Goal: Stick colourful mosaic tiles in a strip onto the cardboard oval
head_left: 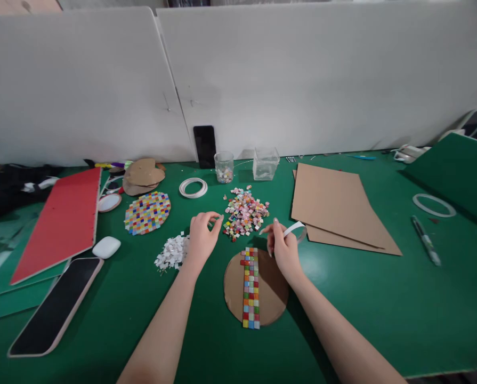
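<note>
A round cardboard disc (272, 290) lies on the green table in front of me, with two columns of coloured mosaic tiles (251, 286) stuck down its middle. My left hand (202, 237) hovers just left of a loose pile of coloured tiles (245, 211), fingers pinched on something too small to name. My right hand (283, 246) is above the disc's upper right edge, pinching the end of a white strip of tape (294, 229) that curls to the right.
A finished tiled disc (147, 213), a heap of white scraps (172, 252), a tape ring (193, 187), two clear cups (224, 166), cardboard sheets (334, 208), a red board (64, 221), a phone (58, 306) and a marker (425, 240) surround the work.
</note>
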A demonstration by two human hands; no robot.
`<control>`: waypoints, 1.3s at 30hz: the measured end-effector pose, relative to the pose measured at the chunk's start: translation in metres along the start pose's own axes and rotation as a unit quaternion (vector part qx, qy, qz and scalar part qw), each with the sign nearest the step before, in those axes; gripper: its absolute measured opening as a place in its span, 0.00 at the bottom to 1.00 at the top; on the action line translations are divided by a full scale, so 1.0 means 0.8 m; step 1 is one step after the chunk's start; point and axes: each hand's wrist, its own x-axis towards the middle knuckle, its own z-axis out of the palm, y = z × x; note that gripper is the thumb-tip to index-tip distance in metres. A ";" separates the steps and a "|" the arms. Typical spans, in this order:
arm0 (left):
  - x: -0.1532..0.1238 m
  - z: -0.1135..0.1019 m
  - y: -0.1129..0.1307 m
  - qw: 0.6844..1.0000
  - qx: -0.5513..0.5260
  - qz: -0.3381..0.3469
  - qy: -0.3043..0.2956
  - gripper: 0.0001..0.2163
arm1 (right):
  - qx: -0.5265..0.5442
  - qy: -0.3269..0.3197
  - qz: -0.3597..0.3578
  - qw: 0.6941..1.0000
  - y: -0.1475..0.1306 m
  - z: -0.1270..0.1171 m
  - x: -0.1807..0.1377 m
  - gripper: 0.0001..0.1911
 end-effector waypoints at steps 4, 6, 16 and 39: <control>0.000 -0.005 -0.002 0.999 0.027 -0.020 -0.027 0.06 | -0.084 0.002 -0.007 0.996 0.006 -0.009 0.003 0.23; -0.001 -0.007 0.001 0.998 0.028 -0.038 -0.036 0.07 | -0.128 0.010 -0.010 0.992 0.007 -0.013 0.005 0.22; -0.008 0.004 0.019 0.983 -0.088 -0.092 -0.132 0.12 | -0.168 -0.048 0.000 0.985 0.011 -0.013 0.008 0.23; -0.012 0.016 0.018 0.991 -0.066 0.044 -0.111 0.18 | -0.187 -0.225 -0.188 0.937 0.002 -0.003 0.006 0.18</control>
